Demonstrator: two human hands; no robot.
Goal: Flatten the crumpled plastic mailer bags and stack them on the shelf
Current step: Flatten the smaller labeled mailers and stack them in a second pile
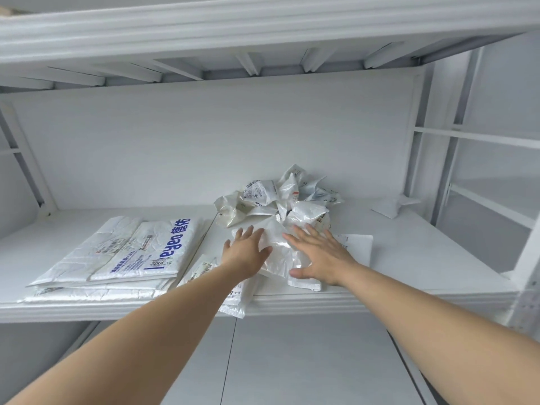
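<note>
White plastic mailers lie flat in a stack (117, 252) at the shelf's (423, 252) near left, blue print on top. Just right, the left hand (245, 252) and right hand (318, 255), fingers straight and spread, press a wrinkled bag (280, 249) near the edge. A crumpled heap (277, 200) sits behind. The hands cover much of the bag; labels are too small to read.

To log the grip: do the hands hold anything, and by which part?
Nothing is held. The left hand and right hand press flat on the bag.

Storeroom — white metal shelving (380, 299), stacked mailer bags (122, 252).
</note>
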